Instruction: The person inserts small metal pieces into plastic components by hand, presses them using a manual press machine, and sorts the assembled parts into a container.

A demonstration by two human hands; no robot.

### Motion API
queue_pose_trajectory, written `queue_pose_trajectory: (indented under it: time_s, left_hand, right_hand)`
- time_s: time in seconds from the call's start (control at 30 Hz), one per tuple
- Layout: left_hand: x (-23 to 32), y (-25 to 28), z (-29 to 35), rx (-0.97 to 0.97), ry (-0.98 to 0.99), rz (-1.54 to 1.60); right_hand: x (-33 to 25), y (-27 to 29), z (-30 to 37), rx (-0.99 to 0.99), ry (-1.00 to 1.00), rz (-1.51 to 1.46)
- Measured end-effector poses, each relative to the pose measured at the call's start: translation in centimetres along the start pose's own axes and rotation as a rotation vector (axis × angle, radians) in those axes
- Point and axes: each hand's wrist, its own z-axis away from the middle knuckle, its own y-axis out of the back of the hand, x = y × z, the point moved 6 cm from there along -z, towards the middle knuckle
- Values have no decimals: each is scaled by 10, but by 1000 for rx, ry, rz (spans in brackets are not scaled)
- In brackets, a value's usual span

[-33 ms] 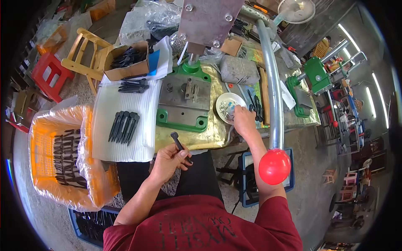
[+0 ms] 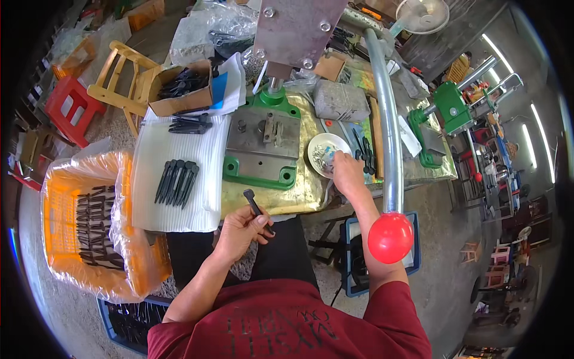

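My left hand is closed around a slim black tapered piece with a broad squared head, held tilted near the front edge of the bench. At the right, my right hand reaches into a white dish of small silvery pieces. Its fingertips are pressed together there; what they pinch is too small to make out. Between my hands and farther back stands a green press with a steel plate and a small metal fixture. Several like black pieces lie in a row on white foam sheeting to its left.
A lever with a red ball knob hangs over my right forearm. An orange plastic-lined crate of black pieces stands at the left. A cardboard box sits behind the foam, and a grey block beside the press.
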Motion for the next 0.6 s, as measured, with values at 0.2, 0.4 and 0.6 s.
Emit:
queue_pose_trajectory:
  time_s: [0.2,0.4,0.6]
  left_hand:
    - [4,-3,4,1,0,8]
    - [6,-3,5,10,-3,28]
    - [6,-1,5,22,-28,60]
  right_hand:
    - [-15,15,3,103,80,-122]
    - [-27,24,4,92,64,-123]
    - [-34,33,9,192,143,-18]
